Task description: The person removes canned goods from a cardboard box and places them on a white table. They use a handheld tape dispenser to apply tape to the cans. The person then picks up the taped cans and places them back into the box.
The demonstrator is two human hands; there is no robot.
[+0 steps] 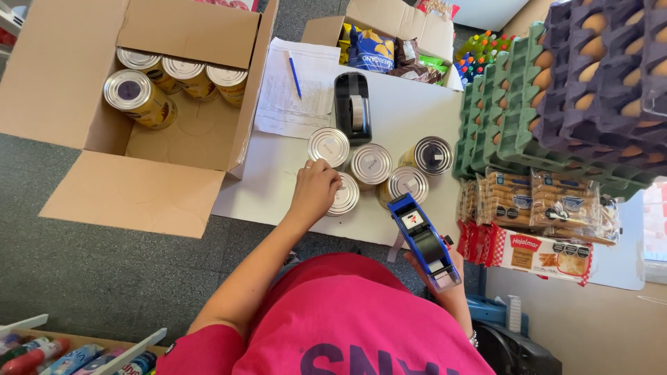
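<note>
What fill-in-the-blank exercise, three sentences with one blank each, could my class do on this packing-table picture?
1. The left hand rests on a tin can standing on the white ____.
2. The right hand holds a ____ price-label gun.
3. The open cardboard box on the floor holds ____ cans lying on their sides.

Missing words: table; blue; four
</note>
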